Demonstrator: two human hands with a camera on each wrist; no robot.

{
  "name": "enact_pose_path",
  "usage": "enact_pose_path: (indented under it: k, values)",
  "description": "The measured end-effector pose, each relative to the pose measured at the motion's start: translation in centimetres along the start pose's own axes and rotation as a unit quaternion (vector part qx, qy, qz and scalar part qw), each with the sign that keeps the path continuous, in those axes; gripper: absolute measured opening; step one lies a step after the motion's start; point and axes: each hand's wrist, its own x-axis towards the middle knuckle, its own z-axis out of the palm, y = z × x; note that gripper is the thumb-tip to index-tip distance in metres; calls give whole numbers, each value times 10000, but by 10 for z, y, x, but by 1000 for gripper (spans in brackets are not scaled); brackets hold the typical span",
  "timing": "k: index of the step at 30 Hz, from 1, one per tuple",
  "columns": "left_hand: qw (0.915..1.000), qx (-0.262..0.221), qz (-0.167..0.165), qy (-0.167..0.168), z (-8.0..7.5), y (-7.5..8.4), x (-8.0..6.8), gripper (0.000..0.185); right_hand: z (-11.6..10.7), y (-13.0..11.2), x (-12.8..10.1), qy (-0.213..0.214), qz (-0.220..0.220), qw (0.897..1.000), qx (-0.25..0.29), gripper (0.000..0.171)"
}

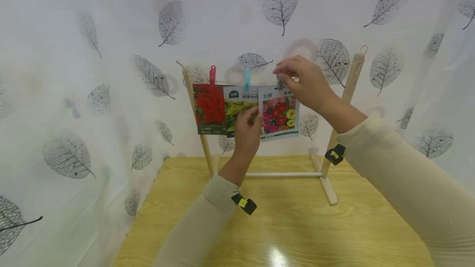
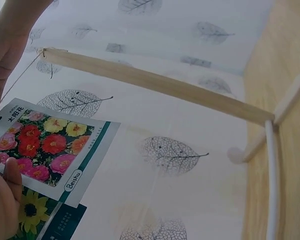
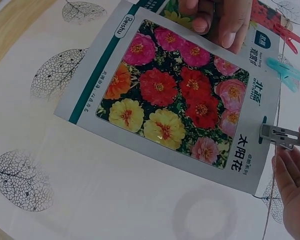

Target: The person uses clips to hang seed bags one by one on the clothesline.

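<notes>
We count three seed packets on the string: red-flower packet (image 1: 209,108), yellow-flower packet (image 1: 237,106), mixed-flower packet (image 1: 280,114). Three clips: red clip (image 1: 212,74), blue clip (image 1: 246,78), grey clip (image 3: 279,135). One wooden rack (image 1: 350,90), one table (image 1: 297,226). Two hands; possibly more clips hidden behind them.

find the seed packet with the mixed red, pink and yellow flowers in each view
Head: mixed-flower seed packet hangs rightmost on the string, centre frame.
Left wrist: lower left, tilted.
Right wrist: fills the centre, grey clip at its top edge.
Shared landmark: left hand pinching the packet's edge.
</notes>
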Motion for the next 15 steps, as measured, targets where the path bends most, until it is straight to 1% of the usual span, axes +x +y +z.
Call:
enact_pose_path:
  k: [4, 9, 15]
  values:
    - [10000, -35, 50, -7, -1, 2, -4, 32, 1, 2, 0, 39, -64, 10000, -57, 22]
    - [9998, -128, 92, 90, -1, 0, -7, 34, 3, 4, -2, 70, -98, 9999, -99, 22]
    - [9998, -24, 191, 41, -5, 0, -11, 35, 4, 3, -3, 73, -192, 9997, -104, 24]
